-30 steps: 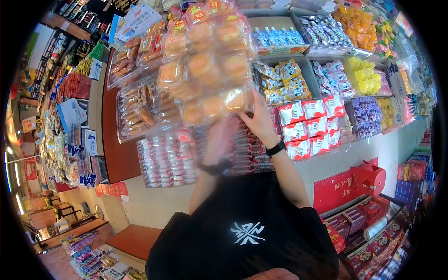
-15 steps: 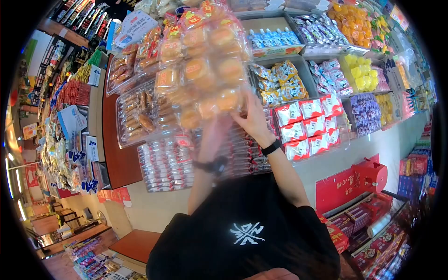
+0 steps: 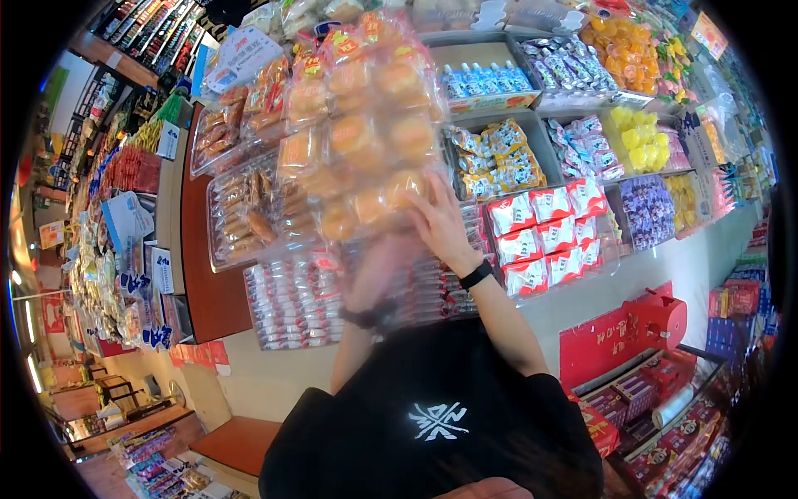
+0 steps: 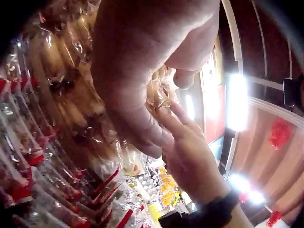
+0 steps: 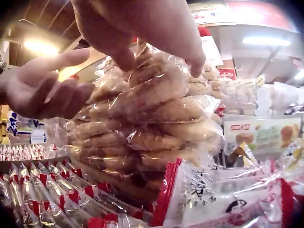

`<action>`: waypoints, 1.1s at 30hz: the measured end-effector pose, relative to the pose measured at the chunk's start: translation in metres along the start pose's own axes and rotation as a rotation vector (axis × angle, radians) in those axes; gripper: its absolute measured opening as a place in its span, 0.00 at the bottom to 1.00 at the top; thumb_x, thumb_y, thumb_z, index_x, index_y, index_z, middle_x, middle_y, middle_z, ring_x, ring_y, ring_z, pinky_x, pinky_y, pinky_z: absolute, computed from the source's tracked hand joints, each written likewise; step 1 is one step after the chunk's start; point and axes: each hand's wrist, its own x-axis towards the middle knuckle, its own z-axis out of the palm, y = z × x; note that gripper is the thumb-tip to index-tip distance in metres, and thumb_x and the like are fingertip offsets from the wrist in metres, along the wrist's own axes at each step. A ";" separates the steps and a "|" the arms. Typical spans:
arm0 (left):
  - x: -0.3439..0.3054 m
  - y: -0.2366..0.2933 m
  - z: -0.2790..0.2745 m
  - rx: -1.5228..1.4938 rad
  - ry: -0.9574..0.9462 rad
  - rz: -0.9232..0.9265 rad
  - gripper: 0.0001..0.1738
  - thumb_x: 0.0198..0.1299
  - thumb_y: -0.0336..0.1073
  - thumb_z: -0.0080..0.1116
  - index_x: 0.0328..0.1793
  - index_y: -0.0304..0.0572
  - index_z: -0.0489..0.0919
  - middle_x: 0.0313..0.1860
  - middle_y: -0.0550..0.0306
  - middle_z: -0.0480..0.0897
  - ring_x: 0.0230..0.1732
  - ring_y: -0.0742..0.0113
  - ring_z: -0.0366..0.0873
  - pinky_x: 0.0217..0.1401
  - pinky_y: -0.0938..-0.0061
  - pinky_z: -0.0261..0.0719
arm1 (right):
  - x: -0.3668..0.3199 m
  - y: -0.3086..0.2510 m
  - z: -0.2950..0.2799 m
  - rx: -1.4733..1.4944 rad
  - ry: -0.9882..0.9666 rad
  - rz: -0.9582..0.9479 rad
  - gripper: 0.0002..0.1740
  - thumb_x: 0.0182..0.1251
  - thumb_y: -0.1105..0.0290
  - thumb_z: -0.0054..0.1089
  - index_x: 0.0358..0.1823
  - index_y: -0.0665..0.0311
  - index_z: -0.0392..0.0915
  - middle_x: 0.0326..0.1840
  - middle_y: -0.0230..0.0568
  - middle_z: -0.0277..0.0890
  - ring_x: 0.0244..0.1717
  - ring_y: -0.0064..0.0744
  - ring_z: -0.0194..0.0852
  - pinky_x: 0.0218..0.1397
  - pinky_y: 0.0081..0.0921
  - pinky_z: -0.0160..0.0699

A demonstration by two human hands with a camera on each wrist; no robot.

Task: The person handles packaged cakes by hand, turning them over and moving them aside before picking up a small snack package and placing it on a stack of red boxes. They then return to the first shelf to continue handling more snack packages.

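Seemingly tidying the bun pile [image 3: 357, 137], the right hand [image 3: 442, 226] pinches its front bun [image 3: 399, 190], left hand [image 5: 40, 88] loosely curled alongside; next likely calls for gentle seating.

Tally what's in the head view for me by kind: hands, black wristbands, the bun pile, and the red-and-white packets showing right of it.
Hands: 2 (left hand, blurred; right hand)
Wristbands: 2
Bun pile: 1
Red-and-white packets: 9 showing; any underneath can't be counted
Total: 14
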 end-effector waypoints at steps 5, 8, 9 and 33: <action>-0.045 0.034 0.019 0.489 0.305 0.141 0.17 0.77 0.45 0.44 0.50 0.41 0.77 0.43 0.57 0.82 0.42 0.65 0.78 0.48 0.70 0.75 | -0.001 -0.002 -0.001 -0.026 -0.013 -0.010 0.21 0.60 0.72 0.66 0.57 0.50 0.80 0.72 0.55 0.61 0.75 0.65 0.54 0.77 0.53 0.56; -0.038 0.043 0.018 -0.351 0.527 0.262 0.11 0.74 0.43 0.51 0.47 0.47 0.77 0.38 0.63 0.80 0.37 0.70 0.75 0.43 0.74 0.73 | -0.008 0.008 0.011 -0.075 -0.047 -0.015 0.22 0.61 0.70 0.66 0.59 0.50 0.78 0.74 0.56 0.58 0.76 0.64 0.53 0.77 0.54 0.56; -0.032 0.036 -0.006 -0.328 0.485 0.317 0.11 0.74 0.44 0.52 0.47 0.47 0.78 0.38 0.64 0.80 0.38 0.71 0.74 0.44 0.75 0.73 | -0.009 0.008 0.013 -0.066 -0.051 -0.017 0.23 0.61 0.70 0.66 0.59 0.50 0.77 0.74 0.56 0.58 0.76 0.64 0.53 0.77 0.54 0.55; -0.020 0.025 0.022 -0.164 0.540 0.381 0.17 0.74 0.50 0.51 0.40 0.45 0.74 0.34 0.65 0.72 0.36 0.74 0.68 0.44 0.76 0.67 | -0.007 -0.008 0.001 0.046 0.097 -0.056 0.14 0.63 0.68 0.66 0.50 0.56 0.79 0.76 0.53 0.54 0.77 0.59 0.50 0.80 0.55 0.48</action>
